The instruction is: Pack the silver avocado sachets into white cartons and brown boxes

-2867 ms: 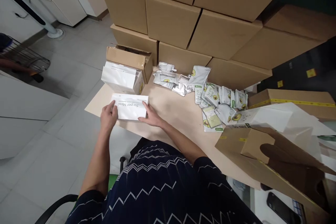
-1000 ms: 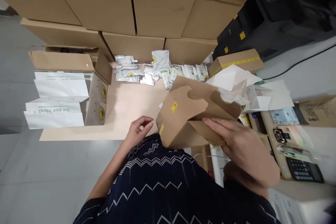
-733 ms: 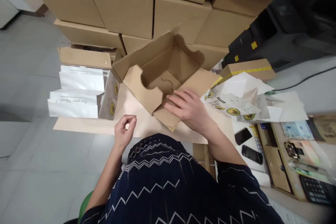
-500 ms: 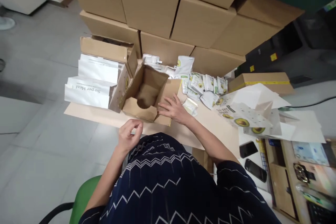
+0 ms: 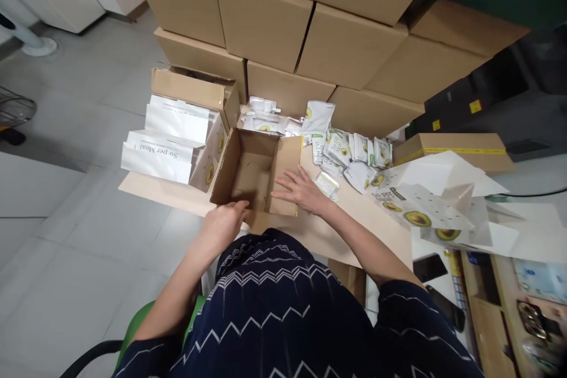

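Note:
A brown cardboard box (image 5: 253, 168) lies open on the table in front of me, showing its bare inside. My left hand (image 5: 222, 225) is closed at its near left edge, fingers curled over the near flap (image 5: 257, 222), which hangs outward toward my body. The hand itself hides part of that flap. On the box's right flap (image 5: 289, 159) rests my right hand (image 5: 305, 190), spread flat with fingers apart. A small flat packet (image 5: 326, 184) lies just beyond that hand.
White pouches with avocado prints (image 5: 339, 147) are heaped behind the box. At left stand a printed carton with white flaps (image 5: 166, 156) and another brown box (image 5: 190, 85). Stacked cartons (image 5: 266, 18) wall off the back. Opened printed cartons (image 5: 420, 207) and phones (image 5: 429, 267) lie at right.
My left hand has moved from beside my body up to the box's near edge. The near flap, folded up before, now leans outward. My right hand stays on the right flap.

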Action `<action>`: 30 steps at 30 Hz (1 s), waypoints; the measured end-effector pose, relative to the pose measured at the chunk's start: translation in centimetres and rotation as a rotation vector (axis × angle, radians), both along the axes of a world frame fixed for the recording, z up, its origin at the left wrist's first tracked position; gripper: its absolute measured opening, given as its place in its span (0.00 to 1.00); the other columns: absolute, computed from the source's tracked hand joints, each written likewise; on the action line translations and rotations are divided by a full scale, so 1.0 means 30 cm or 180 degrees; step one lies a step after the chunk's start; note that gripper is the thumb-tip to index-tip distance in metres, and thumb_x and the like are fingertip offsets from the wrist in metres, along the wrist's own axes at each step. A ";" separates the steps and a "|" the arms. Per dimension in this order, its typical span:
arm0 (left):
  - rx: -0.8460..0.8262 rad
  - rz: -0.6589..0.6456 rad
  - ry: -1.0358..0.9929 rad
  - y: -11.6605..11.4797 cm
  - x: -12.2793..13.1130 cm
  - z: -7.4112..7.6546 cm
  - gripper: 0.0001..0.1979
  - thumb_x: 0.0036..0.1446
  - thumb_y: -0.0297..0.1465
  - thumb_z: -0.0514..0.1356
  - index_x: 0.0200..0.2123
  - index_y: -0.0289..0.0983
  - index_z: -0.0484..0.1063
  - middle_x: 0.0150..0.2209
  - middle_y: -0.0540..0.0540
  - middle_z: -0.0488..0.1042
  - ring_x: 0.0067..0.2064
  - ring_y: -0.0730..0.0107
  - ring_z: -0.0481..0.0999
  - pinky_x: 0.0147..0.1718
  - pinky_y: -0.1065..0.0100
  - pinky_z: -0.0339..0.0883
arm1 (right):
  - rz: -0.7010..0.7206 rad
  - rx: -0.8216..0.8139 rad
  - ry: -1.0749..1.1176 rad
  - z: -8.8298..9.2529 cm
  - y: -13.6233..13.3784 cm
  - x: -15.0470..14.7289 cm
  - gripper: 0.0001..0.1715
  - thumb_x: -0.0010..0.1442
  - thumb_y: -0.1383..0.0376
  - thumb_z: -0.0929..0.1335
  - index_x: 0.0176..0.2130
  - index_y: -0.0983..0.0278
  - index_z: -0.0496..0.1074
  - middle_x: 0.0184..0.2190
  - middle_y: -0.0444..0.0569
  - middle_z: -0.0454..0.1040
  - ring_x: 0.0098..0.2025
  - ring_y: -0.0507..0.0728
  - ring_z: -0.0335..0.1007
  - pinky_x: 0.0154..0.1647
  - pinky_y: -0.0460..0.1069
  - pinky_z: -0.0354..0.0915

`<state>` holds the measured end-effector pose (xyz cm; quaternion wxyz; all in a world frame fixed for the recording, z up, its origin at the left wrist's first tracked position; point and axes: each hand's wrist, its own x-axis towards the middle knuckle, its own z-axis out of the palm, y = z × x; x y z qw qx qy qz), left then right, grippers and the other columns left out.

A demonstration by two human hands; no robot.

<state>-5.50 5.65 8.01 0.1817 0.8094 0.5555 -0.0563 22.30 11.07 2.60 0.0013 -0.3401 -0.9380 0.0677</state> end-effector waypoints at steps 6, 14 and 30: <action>0.0384 -0.0686 0.0063 0.011 -0.006 -0.106 0.11 0.63 0.35 0.60 0.44 0.39 0.79 0.42 0.38 0.75 0.50 0.52 0.73 0.47 0.55 0.69 | -0.0073 -0.1131 -0.0191 0.049 0.033 0.045 0.45 0.57 0.79 0.65 0.69 0.53 0.60 0.74 0.53 0.46 0.74 0.69 0.40 0.68 0.67 0.53; 0.0955 -0.0918 -0.0295 0.081 -0.037 -0.192 0.07 0.55 0.39 0.68 0.36 0.45 0.82 0.52 0.40 0.77 0.66 0.32 0.60 0.61 0.20 0.35 | -0.0766 -0.0183 0.0188 0.086 0.250 -0.151 0.30 0.65 0.71 0.64 0.65 0.69 0.64 0.70 0.66 0.55 0.72 0.68 0.47 0.69 0.67 0.50; 0.0370 -0.0238 -0.0085 -0.007 -0.016 -0.230 0.15 0.64 0.44 0.58 0.35 0.43 0.80 0.47 0.41 0.80 0.54 0.40 0.72 0.56 0.25 0.44 | -0.2092 -0.0490 -0.0172 -0.048 0.531 -0.291 0.22 0.70 0.59 0.62 0.58 0.68 0.68 0.55 0.63 0.71 0.50 0.64 0.74 0.50 0.56 0.68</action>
